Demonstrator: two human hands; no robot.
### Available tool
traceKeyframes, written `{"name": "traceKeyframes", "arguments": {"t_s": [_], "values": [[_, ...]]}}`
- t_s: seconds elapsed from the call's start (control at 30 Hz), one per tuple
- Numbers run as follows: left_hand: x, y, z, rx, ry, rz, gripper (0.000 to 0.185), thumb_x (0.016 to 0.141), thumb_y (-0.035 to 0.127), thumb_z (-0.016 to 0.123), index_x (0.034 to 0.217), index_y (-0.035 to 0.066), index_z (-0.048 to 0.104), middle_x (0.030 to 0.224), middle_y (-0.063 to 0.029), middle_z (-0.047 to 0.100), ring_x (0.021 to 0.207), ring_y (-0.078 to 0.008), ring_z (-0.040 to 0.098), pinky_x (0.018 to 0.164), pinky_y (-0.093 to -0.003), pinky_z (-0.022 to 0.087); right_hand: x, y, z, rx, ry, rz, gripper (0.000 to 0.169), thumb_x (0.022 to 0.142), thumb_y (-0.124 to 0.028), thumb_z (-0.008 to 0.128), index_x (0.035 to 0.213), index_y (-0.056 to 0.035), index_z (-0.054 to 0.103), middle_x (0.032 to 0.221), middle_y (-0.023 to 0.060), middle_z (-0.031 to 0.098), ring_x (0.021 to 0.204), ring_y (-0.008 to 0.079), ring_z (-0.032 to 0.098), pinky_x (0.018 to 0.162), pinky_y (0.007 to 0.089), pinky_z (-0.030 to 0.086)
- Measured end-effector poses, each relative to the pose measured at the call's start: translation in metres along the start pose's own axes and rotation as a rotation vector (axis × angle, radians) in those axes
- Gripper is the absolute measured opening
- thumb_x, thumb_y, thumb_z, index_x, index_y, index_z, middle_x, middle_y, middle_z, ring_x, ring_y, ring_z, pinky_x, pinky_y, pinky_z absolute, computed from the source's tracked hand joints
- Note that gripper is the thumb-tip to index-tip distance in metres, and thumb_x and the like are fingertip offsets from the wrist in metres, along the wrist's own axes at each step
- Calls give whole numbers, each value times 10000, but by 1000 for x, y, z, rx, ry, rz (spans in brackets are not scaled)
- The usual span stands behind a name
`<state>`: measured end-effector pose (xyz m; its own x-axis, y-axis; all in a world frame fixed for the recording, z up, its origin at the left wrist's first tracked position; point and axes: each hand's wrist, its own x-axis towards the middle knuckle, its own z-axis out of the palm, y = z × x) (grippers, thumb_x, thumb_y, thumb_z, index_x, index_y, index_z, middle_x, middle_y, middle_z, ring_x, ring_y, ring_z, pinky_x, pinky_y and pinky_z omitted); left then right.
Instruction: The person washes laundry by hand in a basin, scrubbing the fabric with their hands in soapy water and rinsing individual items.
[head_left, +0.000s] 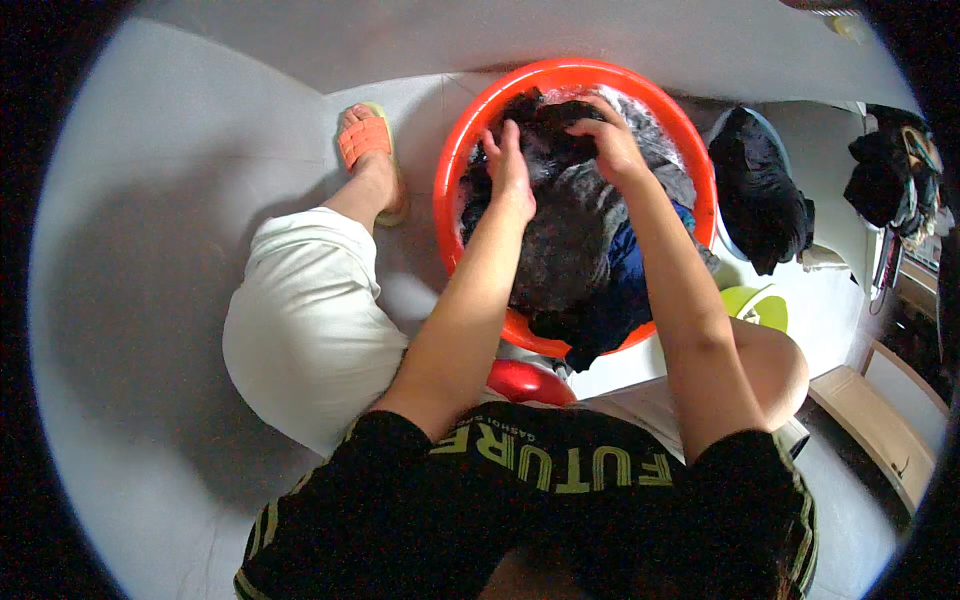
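An orange-red plastic basin (448, 172) in front of me holds wet dark clothes and white suds. My right hand (616, 150) is over its far right part, thumb and fingers around a bunched black cloth (566, 127). Left of that cloth is my left hand (514, 172), fingers apart and raised; whether its palm touches the cloth is hard to see. A dark grey garment (562, 255) spreads below both hands. Beside it a blue cloth (626, 255) lies partly behind my right forearm. Dark fabric (585, 352) hangs over the near rim.
Right of the basin, black clothes (757, 195) heap over a pale blue basin (780, 142). A lime-green container (757, 304) stands by my right knee. A shiny red object (532, 381) sits between my legs. More dark items (892, 180) hang at far right. A grey wall (375, 37) rises beyond.
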<state>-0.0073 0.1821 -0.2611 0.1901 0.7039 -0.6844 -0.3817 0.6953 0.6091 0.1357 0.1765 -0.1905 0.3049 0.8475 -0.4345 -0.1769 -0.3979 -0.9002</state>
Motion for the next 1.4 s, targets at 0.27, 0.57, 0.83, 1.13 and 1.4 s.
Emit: {"name": "traceKeyframes", "arguments": {"t_s": [0.27,0.57,0.83,1.13,1.4], "values": [[-29,38,14,-688,-756,-196,707,864,661,282,1213,101,535,1161,-118,591,1040,-286,577,902,-445,472,-157,-49,30,-330,280,-533,532,662,-106,565,1186,-36,501,1169,160,518,1146,295,475,1018,412,340],[-71,29,16,-870,-781,-285,603,898,561,344,1213,76,516,1097,-121,607,933,-267,607,835,-394,490,-144,-42,87,-1186,421,-867,494,670,-494,718,1038,-177,630,1154,126,527,1037,365,468,902,467,378],[-75,55,34,264,-247,75,518,866,409,458,1122,-35,532,1018,-156,599,880,-245,589,792,-375,477,-82,-73,77,-1023,369,-53,374,822,-416,578,1022,-108,649,1039,228,609,913,396,587,788,441,485],[-36,42,19,-41,-275,153,345,761,192,594,1083,69,584,1034,-91,599,1000,-219,532,904,-334,392,48,-32,-60,-599,447,-126,613,718,-492,680,1041,25,611,987,191,655,907,270,632,780,353,492],[1,-22,-16,-44,-79,-119,513,869,266,553,1342,160,387,1183,-39,535,1039,-225,531,862,-382,442,24,97,45,-1689,-244,150,531,875,-278,480,1387,-328,348,1528,85,0,1335,533,24,981,709,219]]}}
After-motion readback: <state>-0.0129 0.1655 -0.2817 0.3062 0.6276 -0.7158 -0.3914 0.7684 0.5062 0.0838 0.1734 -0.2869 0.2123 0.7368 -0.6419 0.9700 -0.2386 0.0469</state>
